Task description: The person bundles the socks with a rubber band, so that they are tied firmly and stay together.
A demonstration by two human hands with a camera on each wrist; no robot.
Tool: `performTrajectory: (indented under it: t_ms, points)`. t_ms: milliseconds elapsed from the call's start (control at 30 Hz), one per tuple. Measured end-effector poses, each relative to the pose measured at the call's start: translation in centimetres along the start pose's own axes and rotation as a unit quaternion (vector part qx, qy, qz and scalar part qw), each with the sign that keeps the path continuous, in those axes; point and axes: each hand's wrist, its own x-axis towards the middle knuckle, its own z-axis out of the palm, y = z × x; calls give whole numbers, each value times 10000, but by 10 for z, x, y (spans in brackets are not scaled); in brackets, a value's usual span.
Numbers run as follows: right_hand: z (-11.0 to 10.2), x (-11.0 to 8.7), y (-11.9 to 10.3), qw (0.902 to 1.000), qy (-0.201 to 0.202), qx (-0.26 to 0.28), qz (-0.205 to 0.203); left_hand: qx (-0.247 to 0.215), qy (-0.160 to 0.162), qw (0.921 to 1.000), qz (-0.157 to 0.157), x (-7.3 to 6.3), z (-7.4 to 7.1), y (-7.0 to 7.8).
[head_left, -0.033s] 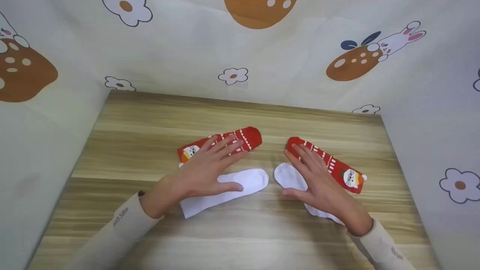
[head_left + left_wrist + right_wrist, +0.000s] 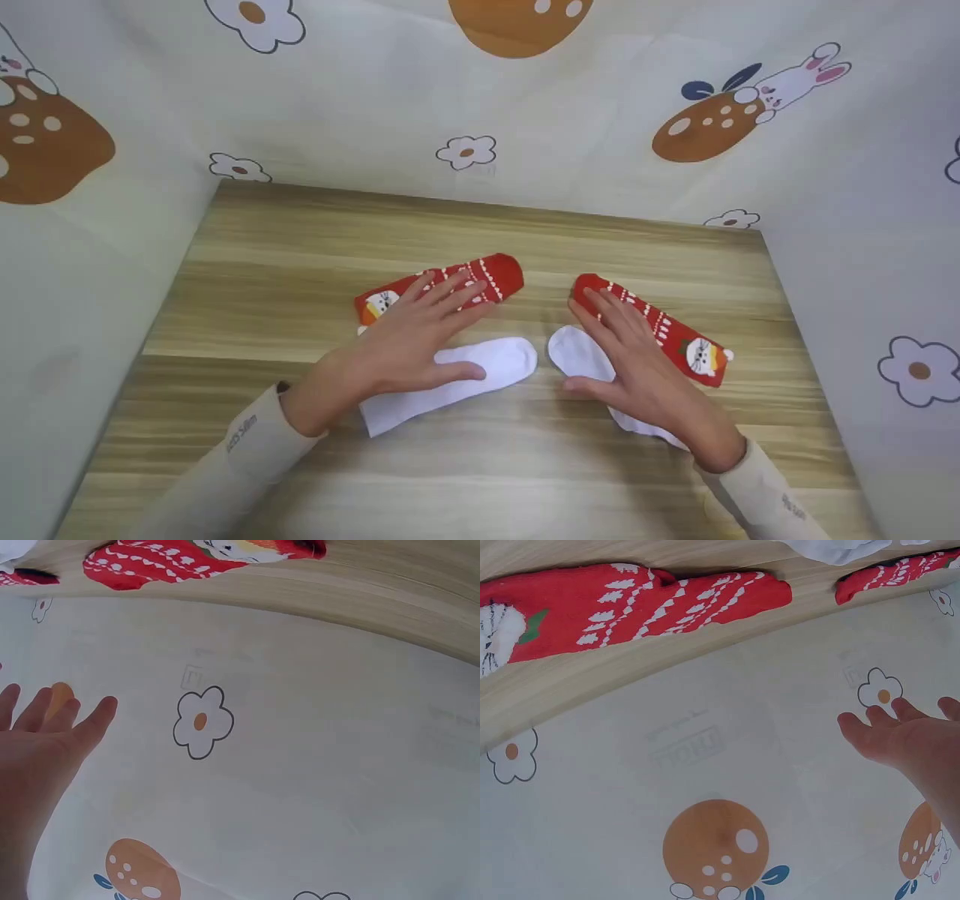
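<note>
Two red patterned socks, each with a white cat face, and two white socks lie flat on the wooden table. My left hand [image 2: 409, 341], fingers straight and spread, is over the left red sock [image 2: 504, 276] and the left white sock [image 2: 511, 358], covering part of both. Likewise my right hand [image 2: 637, 364] spreads its straight fingers over the right red sock [image 2: 694, 352] and the right white sock [image 2: 574, 351], whose middle it hides. Both wrist views show fingers extended with nothing held, a gap separating the hands from the red socks.
A pale cloth with flowers, rabbits and orange fruit shapes [image 2: 709, 127] walls in the table [image 2: 300, 240] at the back and both sides. Between the left and right socks runs a narrow strip of bare wood.
</note>
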Motion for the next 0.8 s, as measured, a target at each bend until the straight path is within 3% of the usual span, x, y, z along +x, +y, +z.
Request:
performTrajectory:
  t_ms: [267, 567, 800]
  points:
    - [4, -6, -7, 9999, -5, 89, 105, -25, -12, 10000, 53, 0, 3, -3]
    - [19, -16, -17, 9993, 78, 114, -338, -108, 100, 9998, 104, 5, 9, -9]
    - [30, -23, -23, 9979, 187, 52, -610, 81, 173, 9998, 78, 9, 17, -12]
